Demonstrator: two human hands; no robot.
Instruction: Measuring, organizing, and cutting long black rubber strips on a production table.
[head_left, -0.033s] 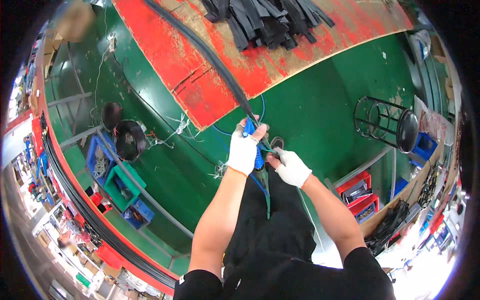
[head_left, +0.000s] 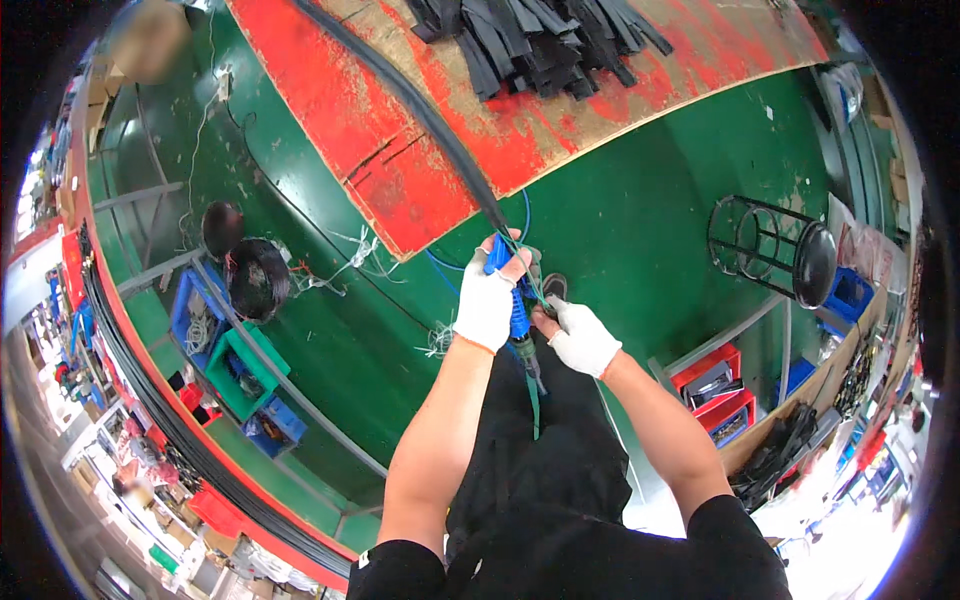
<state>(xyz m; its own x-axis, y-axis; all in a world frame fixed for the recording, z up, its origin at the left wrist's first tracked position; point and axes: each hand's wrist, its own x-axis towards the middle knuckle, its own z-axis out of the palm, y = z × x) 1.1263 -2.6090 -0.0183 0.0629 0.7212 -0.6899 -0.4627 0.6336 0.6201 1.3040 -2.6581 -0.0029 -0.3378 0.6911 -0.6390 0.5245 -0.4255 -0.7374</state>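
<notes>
My left hand [head_left: 486, 305], in a white glove with bare fingertips, is closed round a blue tool [head_left: 519, 318] with a ribbed lower part; its exact kind is unclear. Just beyond those fingers is the end of a long black cable bundle [head_left: 425, 115], which runs back across the table. My right hand [head_left: 583, 338], gloved the same way, pinches a thin green strap [head_left: 543, 290] beside the tool. The strap runs up toward the bundle's end. Another length of green strap [head_left: 534, 410] hangs below the tool over my dark trousers. Fingers partly hide the place where strap, tool and bundle meet.
The worn red table [head_left: 410, 205] carries a pile of black strips [head_left: 540, 45]. A blue hose [head_left: 527, 212] loops below its corner. A black stool [head_left: 812, 262] stands at right. Blue and green bins [head_left: 245, 375] and a black bucket [head_left: 258, 280] are at left.
The green strap by my right hand now stretches higher, up toward the bundle's end. The dark lower end of the tool has shifted slightly. Both hands stay nearly in place.
</notes>
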